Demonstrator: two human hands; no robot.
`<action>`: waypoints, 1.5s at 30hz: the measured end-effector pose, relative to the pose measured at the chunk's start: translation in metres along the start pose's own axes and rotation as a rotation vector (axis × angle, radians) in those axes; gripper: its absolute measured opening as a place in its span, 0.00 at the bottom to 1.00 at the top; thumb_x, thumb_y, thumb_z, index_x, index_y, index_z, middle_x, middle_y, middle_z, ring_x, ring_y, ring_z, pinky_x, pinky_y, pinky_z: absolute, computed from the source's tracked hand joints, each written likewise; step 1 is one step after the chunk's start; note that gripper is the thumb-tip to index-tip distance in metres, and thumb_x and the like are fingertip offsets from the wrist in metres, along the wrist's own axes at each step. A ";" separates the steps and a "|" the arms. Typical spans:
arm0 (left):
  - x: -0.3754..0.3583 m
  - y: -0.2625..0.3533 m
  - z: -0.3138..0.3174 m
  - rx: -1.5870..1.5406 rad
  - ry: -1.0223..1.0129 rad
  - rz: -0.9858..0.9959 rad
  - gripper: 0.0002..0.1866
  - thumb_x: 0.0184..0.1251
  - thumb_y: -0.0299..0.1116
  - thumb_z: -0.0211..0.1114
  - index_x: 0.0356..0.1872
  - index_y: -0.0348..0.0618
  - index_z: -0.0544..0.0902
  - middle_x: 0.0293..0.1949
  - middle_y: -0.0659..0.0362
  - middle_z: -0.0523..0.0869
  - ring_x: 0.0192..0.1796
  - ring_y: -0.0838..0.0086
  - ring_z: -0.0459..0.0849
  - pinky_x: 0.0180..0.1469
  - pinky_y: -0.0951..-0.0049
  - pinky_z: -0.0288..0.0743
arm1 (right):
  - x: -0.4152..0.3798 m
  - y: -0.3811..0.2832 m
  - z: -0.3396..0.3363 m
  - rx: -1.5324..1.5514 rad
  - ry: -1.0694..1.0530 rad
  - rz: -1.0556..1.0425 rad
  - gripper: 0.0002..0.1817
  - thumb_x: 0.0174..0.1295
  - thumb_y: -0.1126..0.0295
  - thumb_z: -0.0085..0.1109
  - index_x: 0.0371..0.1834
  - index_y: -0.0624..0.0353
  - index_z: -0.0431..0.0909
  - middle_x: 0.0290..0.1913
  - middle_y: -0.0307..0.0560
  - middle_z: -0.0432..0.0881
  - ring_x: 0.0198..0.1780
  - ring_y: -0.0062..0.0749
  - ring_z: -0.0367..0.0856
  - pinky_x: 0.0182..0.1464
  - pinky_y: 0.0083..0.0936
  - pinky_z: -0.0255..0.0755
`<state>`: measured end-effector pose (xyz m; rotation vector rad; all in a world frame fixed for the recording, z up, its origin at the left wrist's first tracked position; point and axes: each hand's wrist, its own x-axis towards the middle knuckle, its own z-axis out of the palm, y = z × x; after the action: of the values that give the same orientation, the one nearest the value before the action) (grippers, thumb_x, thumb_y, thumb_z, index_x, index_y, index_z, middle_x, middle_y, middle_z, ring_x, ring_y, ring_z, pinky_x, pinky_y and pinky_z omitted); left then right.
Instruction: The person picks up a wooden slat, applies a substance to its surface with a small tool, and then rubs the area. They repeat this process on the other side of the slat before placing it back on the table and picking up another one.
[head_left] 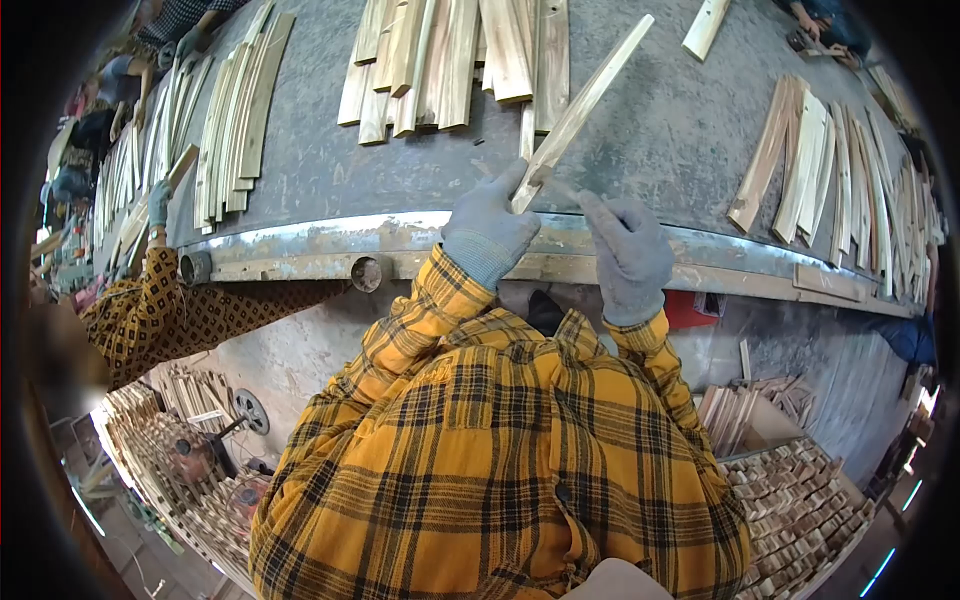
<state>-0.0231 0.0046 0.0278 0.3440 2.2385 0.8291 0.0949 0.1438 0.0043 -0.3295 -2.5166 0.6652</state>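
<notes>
My gloved left hand (490, 228) is closed round the near end of a long, narrow wooden slat (590, 105), which slants up and away to the right over the table. To the right of it is my gloved right hand (630, 258), its index finger pointing toward the slat's near end and its other fingers curled in. Something thin and dark shows between that fingertip and the slat, too small to name. Whatever the right fingers hold is hidden. Beyond my left hand, a loose pile of wooden slats (455, 75) lies on the grey table (330, 150).
More slats lie in rows at the left (235, 130) and right (800, 170). A co-worker in a patterned sleeve (160, 300) holds a slat on my left. Others work across the table. Stacked wood pieces (800, 510) stand behind me on both sides. A pipe end (368, 273) sits under the table edge.
</notes>
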 end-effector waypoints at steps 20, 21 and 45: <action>0.006 0.021 -0.001 0.056 -0.099 0.076 0.36 0.53 0.39 0.61 0.68 0.55 0.66 0.44 0.45 0.81 0.46 0.56 0.82 0.52 0.63 0.75 | -0.005 -0.010 -0.004 0.396 0.125 0.187 0.12 0.56 0.74 0.62 0.43 0.47 0.84 0.30 0.37 0.78 0.28 0.34 0.77 0.31 0.25 0.73; 0.009 0.017 0.002 0.061 -0.088 0.092 0.36 0.53 0.39 0.61 0.68 0.55 0.66 0.44 0.45 0.81 0.46 0.56 0.82 0.52 0.63 0.75 | -0.004 -0.005 -0.001 0.347 0.150 0.211 0.12 0.56 0.74 0.63 0.43 0.48 0.84 0.29 0.38 0.78 0.28 0.34 0.77 0.30 0.25 0.72; 0.014 0.003 0.002 0.466 0.088 0.154 0.42 0.48 0.33 0.64 0.69 0.43 0.58 0.49 0.47 0.77 0.51 0.53 0.78 0.54 0.61 0.73 | -0.012 -0.011 0.011 -0.155 -0.010 0.113 0.18 0.51 0.73 0.62 0.47 0.42 0.83 0.29 0.34 0.74 0.31 0.29 0.76 0.28 0.26 0.72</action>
<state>-0.0314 0.0145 0.0213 0.7161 2.4999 0.3921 0.0983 0.1261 -0.0038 -0.5287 -2.5798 0.5159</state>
